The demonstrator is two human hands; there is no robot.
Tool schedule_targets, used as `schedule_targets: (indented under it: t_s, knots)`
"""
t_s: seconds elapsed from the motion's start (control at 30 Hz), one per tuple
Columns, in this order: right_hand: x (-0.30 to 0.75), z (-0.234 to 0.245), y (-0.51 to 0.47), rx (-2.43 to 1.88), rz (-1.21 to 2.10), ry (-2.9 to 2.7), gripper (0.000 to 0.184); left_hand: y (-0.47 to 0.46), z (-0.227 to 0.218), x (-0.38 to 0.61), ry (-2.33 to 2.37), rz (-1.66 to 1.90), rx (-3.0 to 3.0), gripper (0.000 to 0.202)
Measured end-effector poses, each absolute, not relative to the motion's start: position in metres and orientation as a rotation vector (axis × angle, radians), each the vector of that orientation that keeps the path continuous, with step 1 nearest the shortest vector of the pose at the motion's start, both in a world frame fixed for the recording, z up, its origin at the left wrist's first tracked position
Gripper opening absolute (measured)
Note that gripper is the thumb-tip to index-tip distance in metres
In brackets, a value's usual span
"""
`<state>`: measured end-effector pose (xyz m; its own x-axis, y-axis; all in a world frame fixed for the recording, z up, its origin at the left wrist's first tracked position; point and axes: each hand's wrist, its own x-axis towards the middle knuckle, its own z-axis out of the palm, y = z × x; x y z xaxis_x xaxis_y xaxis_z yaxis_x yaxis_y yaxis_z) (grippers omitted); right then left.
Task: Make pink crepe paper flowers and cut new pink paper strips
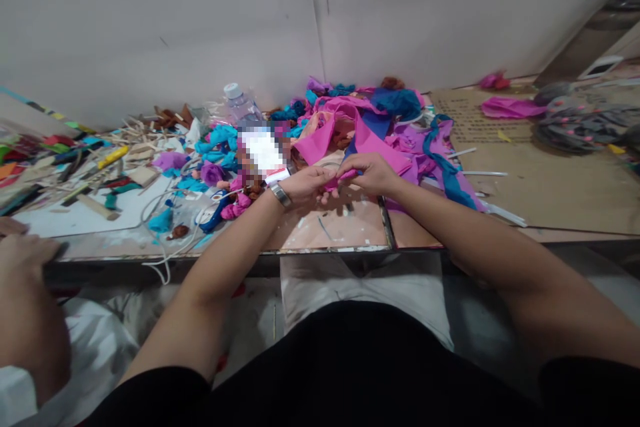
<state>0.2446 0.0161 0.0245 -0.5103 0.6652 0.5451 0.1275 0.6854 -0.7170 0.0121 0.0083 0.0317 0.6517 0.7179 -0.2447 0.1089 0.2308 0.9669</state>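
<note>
My left hand (306,185), with a metal watch at the wrist, and my right hand (371,173) meet above the table's near edge. Both pinch a small strip of pink crepe paper (338,180) between their fingertips. Behind them lies a heap of pink, purple and blue crepe paper (380,127). Small rolled pink paper flowers (235,205) lie just left of my left hand.
A plastic water bottle (239,101) stands at the back. Wooden sticks, tools and scraps (100,167) cover the left of the table (330,230). White cables (160,260) hang over the front edge. Another person's arm (25,293) rests at the far left. Cardboard (540,180) lies at the right.
</note>
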Motion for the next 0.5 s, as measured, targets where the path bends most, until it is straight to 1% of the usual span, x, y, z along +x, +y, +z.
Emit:
schedule_targets:
  t_s: [0.1, 0.2, 0.3, 0.4, 0.47, 0.5]
  knots:
    - [0.243, 0.024, 0.015, -0.577, 0.822, -2.004, 0.029, 0.007, 0.032, 0.011, 0.732, 0.432, 1.267, 0.066]
    - [0.242, 0.023, 0.015, -0.589, 0.861, -1.948, 0.029, 0.008, 0.031, 0.012, 0.719, 0.454, 1.28, 0.062]
    - [0.242, 0.022, 0.018, -0.685, 0.942, -1.885, 0.029, 0.009, 0.03, 0.015, 0.761, 0.518, 1.438, 0.063]
    - [0.242, 0.021, 0.023, -0.758, 1.08, -1.796, 0.034, 0.01, 0.028, 0.018, 0.769, 0.542, 1.631, 0.066]
    - [0.242, 0.019, 0.026, -0.794, 1.126, -1.741, 0.037, 0.01, 0.027, 0.019, 0.794, 0.577, 1.752, 0.063]
    - [0.241, 0.018, 0.027, -0.819, 1.135, -1.725, 0.037, 0.01, 0.026, 0.019, 0.825, 0.604, 1.829, 0.058]
